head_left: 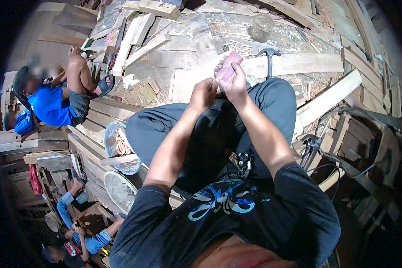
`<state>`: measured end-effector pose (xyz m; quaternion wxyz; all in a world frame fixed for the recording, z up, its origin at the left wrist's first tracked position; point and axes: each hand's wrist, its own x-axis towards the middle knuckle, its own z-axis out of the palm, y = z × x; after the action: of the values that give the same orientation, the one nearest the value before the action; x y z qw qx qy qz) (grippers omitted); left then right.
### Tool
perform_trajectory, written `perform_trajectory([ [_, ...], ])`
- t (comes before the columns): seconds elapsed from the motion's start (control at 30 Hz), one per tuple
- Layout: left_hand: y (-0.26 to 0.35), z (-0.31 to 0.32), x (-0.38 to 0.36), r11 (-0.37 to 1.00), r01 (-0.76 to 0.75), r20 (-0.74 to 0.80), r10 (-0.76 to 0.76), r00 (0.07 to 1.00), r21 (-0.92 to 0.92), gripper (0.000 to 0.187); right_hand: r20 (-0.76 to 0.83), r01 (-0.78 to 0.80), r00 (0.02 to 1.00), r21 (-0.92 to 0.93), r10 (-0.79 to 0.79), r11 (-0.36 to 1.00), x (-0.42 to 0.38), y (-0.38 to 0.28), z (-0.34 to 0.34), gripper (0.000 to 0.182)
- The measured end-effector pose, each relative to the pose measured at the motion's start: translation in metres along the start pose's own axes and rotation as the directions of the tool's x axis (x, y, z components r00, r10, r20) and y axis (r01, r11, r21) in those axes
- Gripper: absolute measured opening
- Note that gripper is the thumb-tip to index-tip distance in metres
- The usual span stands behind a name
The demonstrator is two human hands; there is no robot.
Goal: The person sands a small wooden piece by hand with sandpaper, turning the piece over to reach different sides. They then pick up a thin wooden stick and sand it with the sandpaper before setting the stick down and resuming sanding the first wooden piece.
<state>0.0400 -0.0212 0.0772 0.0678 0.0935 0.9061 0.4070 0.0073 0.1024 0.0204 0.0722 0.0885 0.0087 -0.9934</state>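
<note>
Above my lap, my right hand point(233, 81) is wrapped round a flat pinkish-red piece point(231, 66), which looks like sandpaper or a small block. Close beside it on the left, my left hand point(204, 94) is closed near the lower edge of that piece; whatever is between its fingers is too small to make out. A hammer point(269, 62) lies just right of my hands, its head away from me and its handle toward my knee. Beneath the hammer and my hands runs a pale wooden board point(299, 64).
A bucket point(109, 138) with wood pieces and a round basin point(119, 190) stand at the left. One person in blue point(53, 105) sits at upper left, another person point(91, 243) at lower left. Planks point(330, 100) and cables point(366, 172) lie at the right.
</note>
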Motion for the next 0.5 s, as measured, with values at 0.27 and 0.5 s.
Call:
perform_trajectory([
  [0.27, -0.006, 0.002, -0.005, 0.977, 0.109, 0.093, -0.093, 0.991, -0.183, 0.028, -0.043, 0.028, 0.999, -0.048, -0.030, 0.998, -0.004, -0.001, -0.006, 0.031],
  [0.5, -0.051, 0.022, 0.006, 0.952, -0.228, 0.128, 0.205, 0.970, 0.205, 0.029, -0.132, -0.009, 0.991, -0.151, -0.011, 0.989, -0.005, -0.001, -0.008, 0.031],
])
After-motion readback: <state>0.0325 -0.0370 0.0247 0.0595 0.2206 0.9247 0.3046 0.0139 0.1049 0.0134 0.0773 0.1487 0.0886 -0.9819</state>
